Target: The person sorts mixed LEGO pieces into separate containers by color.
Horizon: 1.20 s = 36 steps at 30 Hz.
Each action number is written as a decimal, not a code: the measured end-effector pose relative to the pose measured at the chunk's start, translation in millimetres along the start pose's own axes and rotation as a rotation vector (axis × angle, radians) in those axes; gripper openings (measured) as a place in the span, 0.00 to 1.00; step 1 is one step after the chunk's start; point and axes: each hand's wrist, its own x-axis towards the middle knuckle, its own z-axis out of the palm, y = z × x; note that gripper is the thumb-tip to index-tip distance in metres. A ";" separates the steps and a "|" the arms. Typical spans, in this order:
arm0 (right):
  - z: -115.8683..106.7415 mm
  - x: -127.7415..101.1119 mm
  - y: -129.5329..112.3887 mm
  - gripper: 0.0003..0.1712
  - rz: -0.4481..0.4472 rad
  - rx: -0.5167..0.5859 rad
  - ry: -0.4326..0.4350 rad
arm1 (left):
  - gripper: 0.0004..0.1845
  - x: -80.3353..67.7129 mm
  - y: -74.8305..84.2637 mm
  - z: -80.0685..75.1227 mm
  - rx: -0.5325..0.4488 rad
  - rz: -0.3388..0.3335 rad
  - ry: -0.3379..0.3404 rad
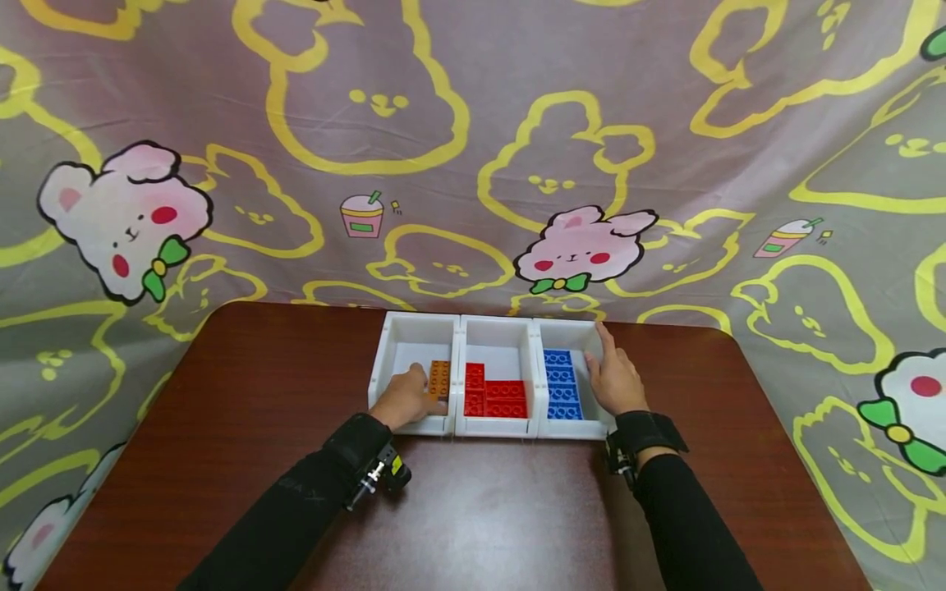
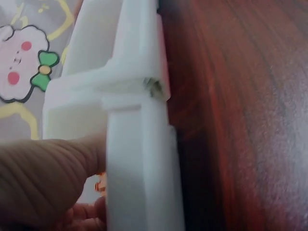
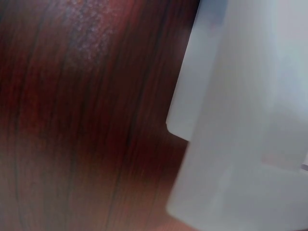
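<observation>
Three white bins stand side by side. My left hand (image 1: 405,398) reaches into the left bin (image 1: 377,365), its thumb and fingers around the lower end of the orange bricks (image 1: 439,377). In the left wrist view, orange studs (image 2: 100,185) show between thumb and curled fingers; the hand and bin wall hide the rest. At the right bin (image 1: 569,335), my right hand (image 1: 617,379) holds the right side wall, thumb inside and fingers along the outside. Blue bricks (image 1: 563,384) lie stacked in rows in that bin. Red bricks (image 1: 506,398) lie in the middle bin (image 1: 498,332).
The bins stand near the back edge of a brown wooden table (image 1: 288,377). A patterned cloth (image 1: 443,197) with cartoon animals hangs behind and at the sides. Both wrists carry black straps, with a small camera (image 1: 397,469) visible on the left one.
</observation>
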 end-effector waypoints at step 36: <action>0.2 0.1 0.1 0.36 -0.015 0.005 0.011 | 0.29 -8.1 11.1 -10.8 0.033 -0.020 0.025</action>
